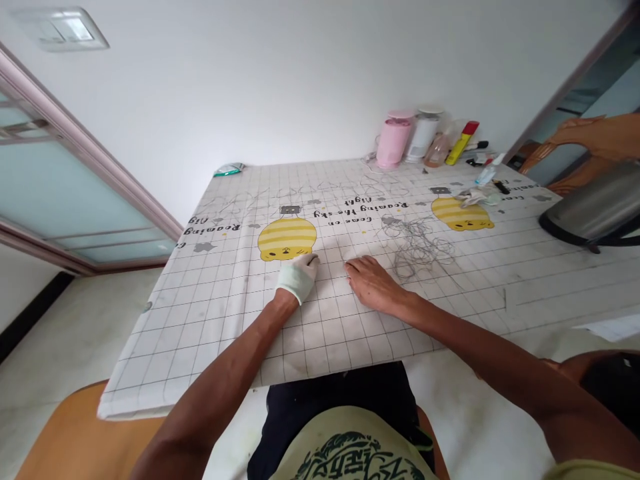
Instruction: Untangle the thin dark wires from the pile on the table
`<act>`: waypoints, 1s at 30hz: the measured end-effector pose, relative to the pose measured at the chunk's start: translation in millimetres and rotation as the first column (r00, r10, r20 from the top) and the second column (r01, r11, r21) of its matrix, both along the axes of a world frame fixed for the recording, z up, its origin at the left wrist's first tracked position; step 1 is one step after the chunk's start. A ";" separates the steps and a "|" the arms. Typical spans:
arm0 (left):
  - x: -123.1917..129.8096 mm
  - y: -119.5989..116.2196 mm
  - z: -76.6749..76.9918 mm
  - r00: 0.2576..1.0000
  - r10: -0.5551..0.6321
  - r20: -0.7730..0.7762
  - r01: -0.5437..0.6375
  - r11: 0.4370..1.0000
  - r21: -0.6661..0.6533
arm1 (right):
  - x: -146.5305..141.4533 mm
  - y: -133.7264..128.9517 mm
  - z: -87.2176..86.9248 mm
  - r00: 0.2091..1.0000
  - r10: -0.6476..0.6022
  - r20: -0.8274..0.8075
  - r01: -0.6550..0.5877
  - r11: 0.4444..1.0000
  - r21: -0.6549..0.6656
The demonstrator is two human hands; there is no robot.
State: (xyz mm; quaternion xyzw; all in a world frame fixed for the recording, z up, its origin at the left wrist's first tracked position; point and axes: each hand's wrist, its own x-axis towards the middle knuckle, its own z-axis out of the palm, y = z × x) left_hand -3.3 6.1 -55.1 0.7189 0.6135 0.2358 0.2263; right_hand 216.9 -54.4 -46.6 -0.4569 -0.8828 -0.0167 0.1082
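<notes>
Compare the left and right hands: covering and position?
The left hand wears a pale glove; the right hand is bare. The left hand is at a yellow print's lower edge; the right hand is nearer the grey tangle. Both have curled fingers at the gridded tablecloth.

Pink cylinder (393, 143) beside white cylinder (422, 139)

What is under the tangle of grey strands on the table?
Under the tangle of strands, the checked tablecloth shows through the loops. What lies beneath the tablecloth cannot be seen.
</notes>
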 end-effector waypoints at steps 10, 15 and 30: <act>1.9 -0.9 3.8 1.000 0.008 -0.001 -0.008 0.999 -0.040 | -22.2 22.0 23.6 0.971 -0.225 -0.080 0.229 0.973 0.041; 1.4 -1.0 6.2 1.000 -0.002 -0.021 0.001 0.999 -0.038 | -24.8 49.0 14.1 0.943 -0.331 0.031 0.331 0.933 -0.142; 1.9 1.7 4.2 1.000 0.021 -0.013 -0.021 0.999 -0.027 | -17.9 55.1 -0.1 0.969 -0.241 -0.062 0.233 0.966 -0.108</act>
